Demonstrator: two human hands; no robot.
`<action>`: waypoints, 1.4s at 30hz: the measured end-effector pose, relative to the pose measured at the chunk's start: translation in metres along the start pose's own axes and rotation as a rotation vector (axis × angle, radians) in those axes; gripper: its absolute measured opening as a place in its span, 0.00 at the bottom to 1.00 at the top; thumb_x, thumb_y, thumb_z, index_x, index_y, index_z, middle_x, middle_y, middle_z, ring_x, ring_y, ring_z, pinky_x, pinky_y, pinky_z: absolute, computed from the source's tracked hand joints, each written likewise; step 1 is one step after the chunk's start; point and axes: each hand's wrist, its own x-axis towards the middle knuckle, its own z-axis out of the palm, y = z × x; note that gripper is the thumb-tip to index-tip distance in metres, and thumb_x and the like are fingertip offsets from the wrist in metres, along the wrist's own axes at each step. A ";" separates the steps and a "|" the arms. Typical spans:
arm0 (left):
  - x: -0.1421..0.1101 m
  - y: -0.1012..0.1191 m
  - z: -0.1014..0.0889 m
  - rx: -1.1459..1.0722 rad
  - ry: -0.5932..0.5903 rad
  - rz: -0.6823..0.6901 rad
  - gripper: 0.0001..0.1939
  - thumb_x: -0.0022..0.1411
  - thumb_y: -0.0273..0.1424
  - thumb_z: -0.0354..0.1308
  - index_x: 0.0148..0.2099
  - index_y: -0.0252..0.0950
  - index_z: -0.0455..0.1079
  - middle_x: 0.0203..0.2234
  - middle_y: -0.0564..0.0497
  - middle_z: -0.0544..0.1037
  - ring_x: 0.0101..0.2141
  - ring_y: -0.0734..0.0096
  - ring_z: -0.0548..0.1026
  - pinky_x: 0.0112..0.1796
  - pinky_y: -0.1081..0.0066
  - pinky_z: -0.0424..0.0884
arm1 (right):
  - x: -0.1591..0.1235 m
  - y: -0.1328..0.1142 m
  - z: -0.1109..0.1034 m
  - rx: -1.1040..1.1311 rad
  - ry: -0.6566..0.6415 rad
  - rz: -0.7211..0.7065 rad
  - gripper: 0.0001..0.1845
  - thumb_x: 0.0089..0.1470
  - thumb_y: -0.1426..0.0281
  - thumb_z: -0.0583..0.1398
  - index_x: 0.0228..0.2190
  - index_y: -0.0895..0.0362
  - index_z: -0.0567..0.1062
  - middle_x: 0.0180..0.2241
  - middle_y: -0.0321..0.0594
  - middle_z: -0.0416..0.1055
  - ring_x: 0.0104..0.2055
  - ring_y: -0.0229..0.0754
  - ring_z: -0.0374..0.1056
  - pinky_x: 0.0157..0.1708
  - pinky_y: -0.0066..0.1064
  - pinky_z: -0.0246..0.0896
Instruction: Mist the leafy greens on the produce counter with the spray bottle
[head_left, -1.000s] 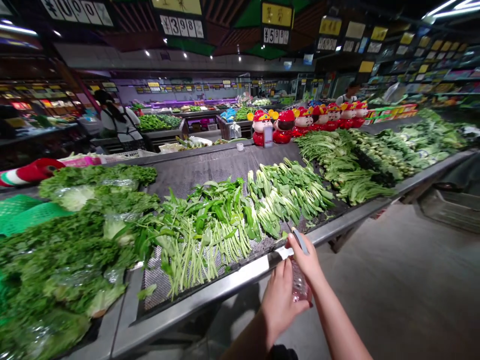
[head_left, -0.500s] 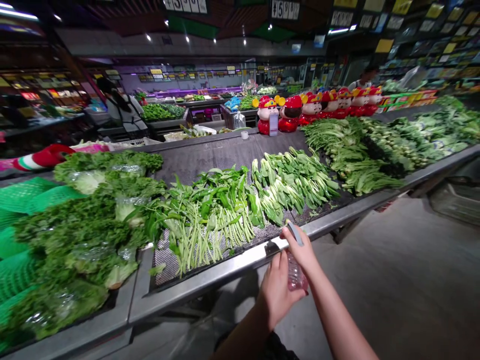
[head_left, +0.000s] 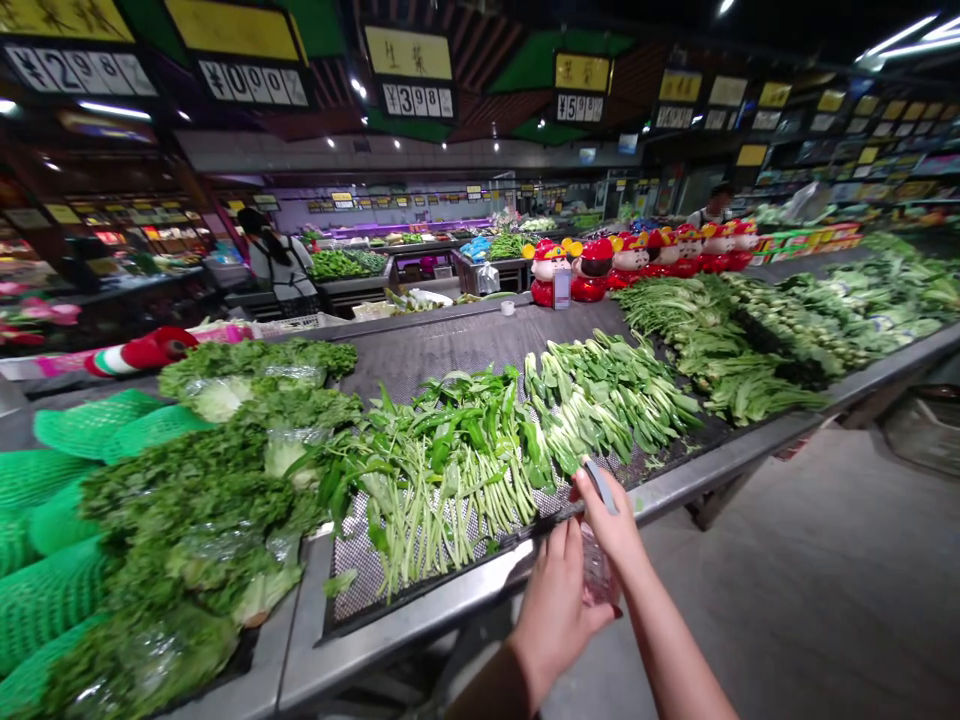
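My left hand (head_left: 553,605) is wrapped round the body of a clear, pinkish plastic bottle (head_left: 596,570) in front of the stand's metal edge. Closed at the bottle's top, my right hand (head_left: 616,520) has a grey band (head_left: 601,487) showing along its fingers; the fingers hide most of the cap area. Just beyond the hands, bunches of leafy greens with pale stems (head_left: 600,390) lie on the dark mesh. To their left are water spinach bunches (head_left: 450,480) with long thin stems.
Film-wrapped lettuces (head_left: 217,520) and green netting (head_left: 52,520) fill the left. Red figurines (head_left: 592,270) line the stand's back. The stand's metal rim (head_left: 420,605) runs across in front. Two people (head_left: 277,260) are farther off, and price signs (head_left: 409,70) hang overhead.
The view has tilted up, bringing more price signs into sight, and the stand sits lower and further right. Both hands keep their hold on the bottle.
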 end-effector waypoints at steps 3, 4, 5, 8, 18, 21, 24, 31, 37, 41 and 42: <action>-0.002 -0.007 -0.012 0.025 0.001 -0.013 0.47 0.41 0.33 0.67 0.61 0.37 0.47 0.56 0.45 0.58 0.54 0.58 0.59 0.55 0.63 0.55 | 0.002 -0.010 0.012 0.039 -0.003 -0.025 0.18 0.53 0.54 0.52 0.29 0.54 0.71 0.28 0.40 0.72 0.31 0.43 0.67 0.32 0.33 0.61; -0.001 -0.009 -0.017 0.031 0.007 -0.009 0.48 0.41 0.33 0.67 0.61 0.36 0.46 0.56 0.45 0.57 0.54 0.58 0.59 0.55 0.63 0.55 | 0.004 -0.016 0.014 0.043 -0.002 -0.040 0.17 0.53 0.55 0.52 0.30 0.55 0.71 0.29 0.40 0.72 0.32 0.43 0.68 0.33 0.33 0.61; 0.001 -0.009 -0.022 0.035 0.016 -0.001 0.48 0.41 0.33 0.67 0.61 0.36 0.46 0.56 0.45 0.57 0.54 0.58 0.58 0.56 0.64 0.54 | 0.008 -0.021 0.017 0.044 -0.001 -0.052 0.17 0.53 0.55 0.52 0.30 0.55 0.71 0.29 0.40 0.72 0.32 0.43 0.68 0.33 0.34 0.61; 0.008 -0.008 -0.038 0.035 0.038 0.022 0.47 0.42 0.34 0.66 0.61 0.35 0.46 0.57 0.44 0.56 0.55 0.58 0.57 0.57 0.65 0.53 | 0.020 -0.040 0.022 0.036 0.004 -0.073 0.17 0.53 0.55 0.53 0.28 0.55 0.71 0.27 0.40 0.72 0.30 0.43 0.67 0.29 0.33 0.61; 0.000 -0.016 -0.058 0.022 0.029 -0.030 0.46 0.41 0.33 0.65 0.60 0.32 0.48 0.56 0.43 0.57 0.55 0.57 0.57 0.57 0.65 0.52 | 0.018 -0.050 0.044 0.033 -0.030 -0.061 0.19 0.53 0.54 0.52 0.20 0.54 0.66 0.19 0.36 0.66 0.22 0.40 0.62 0.23 0.33 0.59; -0.003 -0.017 -0.063 0.013 0.047 -0.025 0.45 0.42 0.34 0.65 0.60 0.33 0.48 0.55 0.43 0.57 0.53 0.57 0.59 0.56 0.64 0.54 | 0.016 -0.060 0.047 0.049 -0.046 -0.066 0.18 0.52 0.54 0.53 0.24 0.54 0.69 0.23 0.38 0.69 0.27 0.42 0.66 0.28 0.34 0.61; -0.004 -0.014 -0.072 0.002 0.088 0.013 0.44 0.44 0.34 0.64 0.60 0.35 0.48 0.55 0.44 0.58 0.53 0.57 0.59 0.55 0.64 0.54 | 0.019 -0.075 0.049 0.059 -0.056 -0.105 0.16 0.52 0.55 0.54 0.27 0.54 0.70 0.28 0.40 0.71 0.31 0.43 0.68 0.32 0.35 0.62; -0.020 -0.020 -0.078 0.044 0.147 -0.084 0.44 0.43 0.31 0.63 0.60 0.34 0.47 0.56 0.44 0.56 0.55 0.57 0.57 0.56 0.65 0.53 | 0.010 -0.079 0.070 0.030 -0.065 -0.137 0.18 0.53 0.55 0.52 0.22 0.54 0.68 0.20 0.36 0.67 0.23 0.39 0.63 0.24 0.32 0.59; -0.039 -0.035 -0.071 0.057 0.109 -0.109 0.44 0.44 0.31 0.64 0.61 0.34 0.47 0.57 0.43 0.55 0.55 0.58 0.57 0.56 0.66 0.53 | -0.013 -0.066 0.083 0.065 -0.081 -0.089 0.17 0.53 0.55 0.53 0.24 0.54 0.70 0.22 0.37 0.69 0.24 0.41 0.64 0.25 0.32 0.59; -0.043 -0.035 -0.069 0.040 0.057 -0.094 0.45 0.42 0.31 0.65 0.60 0.34 0.48 0.57 0.44 0.56 0.55 0.59 0.57 0.56 0.67 0.52 | -0.020 -0.060 0.079 0.071 -0.034 -0.039 0.19 0.51 0.53 0.53 0.28 0.54 0.73 0.27 0.40 0.73 0.28 0.44 0.67 0.26 0.33 0.61; -0.043 -0.034 -0.068 0.034 0.045 -0.088 0.45 0.42 0.31 0.66 0.60 0.35 0.48 0.57 0.45 0.56 0.55 0.59 0.57 0.56 0.67 0.52 | -0.022 -0.059 0.077 0.068 -0.021 -0.026 0.19 0.51 0.52 0.53 0.28 0.54 0.73 0.28 0.41 0.73 0.29 0.44 0.68 0.26 0.33 0.61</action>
